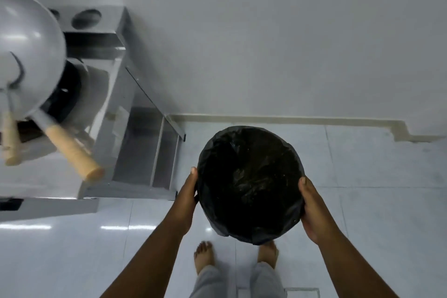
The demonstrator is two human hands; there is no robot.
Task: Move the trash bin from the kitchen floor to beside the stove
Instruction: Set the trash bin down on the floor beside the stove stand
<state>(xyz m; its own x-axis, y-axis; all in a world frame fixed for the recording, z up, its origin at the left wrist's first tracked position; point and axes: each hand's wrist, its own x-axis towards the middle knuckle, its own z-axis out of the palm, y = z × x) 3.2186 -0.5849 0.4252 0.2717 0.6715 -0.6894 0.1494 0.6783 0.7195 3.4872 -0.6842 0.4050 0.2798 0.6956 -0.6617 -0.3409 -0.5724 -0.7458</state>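
Observation:
The trash bin [250, 181] is round, lined with a black plastic bag, and seen from straight above. It is held between both hands over the white floor tiles. My left hand [187, 191] presses against its left rim and my right hand [312, 205] grips its right rim. The steel stove [121, 94] stands to the left of the bin, against the white wall. Whether the bin's base touches the floor is hidden by the bin itself.
A large steel wok [29, 55] with a wooden handle [75, 152] sits on the stove's burner. A second wooden handle [9, 143] sticks out at far left. My bare feet [204, 256] stand just behind the bin. A floor drain cover [302, 291] lies at the bottom edge.

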